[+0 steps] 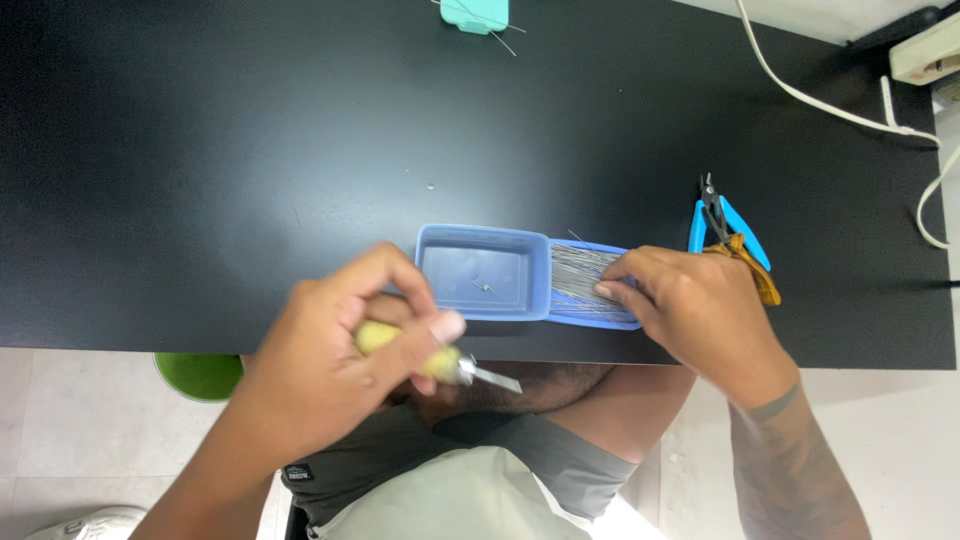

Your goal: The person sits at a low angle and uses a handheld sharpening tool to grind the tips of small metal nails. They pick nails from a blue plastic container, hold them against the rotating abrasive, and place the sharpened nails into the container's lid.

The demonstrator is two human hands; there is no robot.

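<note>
A black table (250, 150) fills the upper frame. At lower centre the left hand (330, 370) curls tightly around a yellow-handled tool (425, 358). Right of it, the right hand (695, 310) rests loosely bent fingertips (610, 290) on thin wires (580, 280) in a blue tray (485, 240).

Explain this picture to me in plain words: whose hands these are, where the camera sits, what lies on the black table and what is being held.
The one picture comes from a camera worn on a person's head, looking down at their own bare hands.

The left hand grips a yellow-handled tool with a short metal tip, near the table's edge. The right hand rests its fingertips on a bundle of thin wires in an open blue plastic box.

On the black table also lie blue-handled cutters, a small teal object and a white cable.
</note>
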